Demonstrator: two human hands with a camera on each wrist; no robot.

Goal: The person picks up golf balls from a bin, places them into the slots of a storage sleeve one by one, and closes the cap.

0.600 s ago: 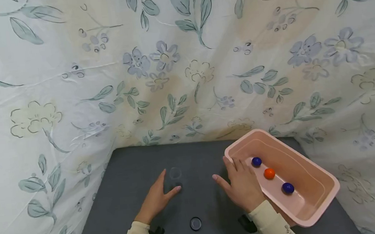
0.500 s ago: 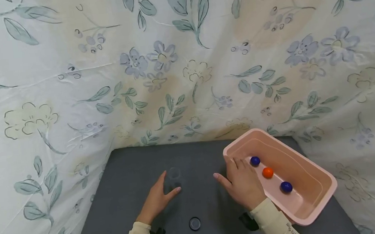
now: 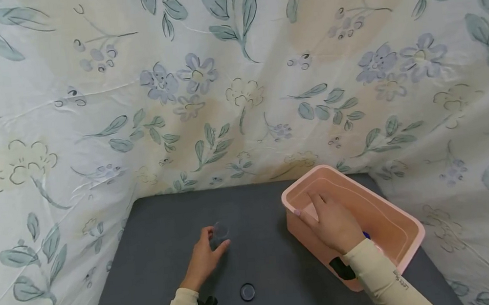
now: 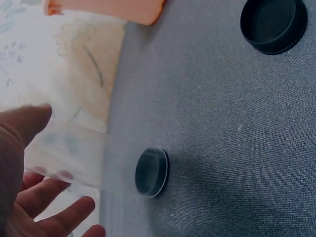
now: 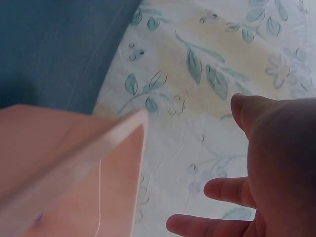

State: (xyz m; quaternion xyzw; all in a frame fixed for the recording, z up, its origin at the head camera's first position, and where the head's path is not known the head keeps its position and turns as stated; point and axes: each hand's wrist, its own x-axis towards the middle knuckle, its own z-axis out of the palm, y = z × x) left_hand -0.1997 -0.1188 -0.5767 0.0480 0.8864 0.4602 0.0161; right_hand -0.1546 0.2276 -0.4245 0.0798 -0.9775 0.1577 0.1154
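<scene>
A small clear plastic cup (image 3: 220, 230) is being pinched by the left hand (image 3: 204, 259), with the thumb on its left side and the fingers (image 4: 59, 210) curled round its right side; this grip is shown more closely in the left wrist view, where the see-through wall of the cup (image 4: 69, 155) is being held between thumb and fingers. The cup is being held near the middle of the grey cloth-covered table (image 3: 262, 249), and whether it is touching the cloth cannot be told.

The right hand (image 3: 333, 222) is being held inside the pink rectangular plastic tub (image 3: 406, 250) at the right side of the table, with the fingers (image 5: 217, 190) loosely spread and nothing pinched, and the thumb lying over the tub's near-left rim. A small part of a dark blue ball (image 3: 366, 234) is being shown just beside the right wrist, inside the tub.

A small round dark lid (image 3: 247, 291) is lying on the table nearer than the cup, apart from it. Behind and around the table, a pale sheet printed with leaves and flowers (image 3: 219, 76) is being hung as a backdrop.
</scene>
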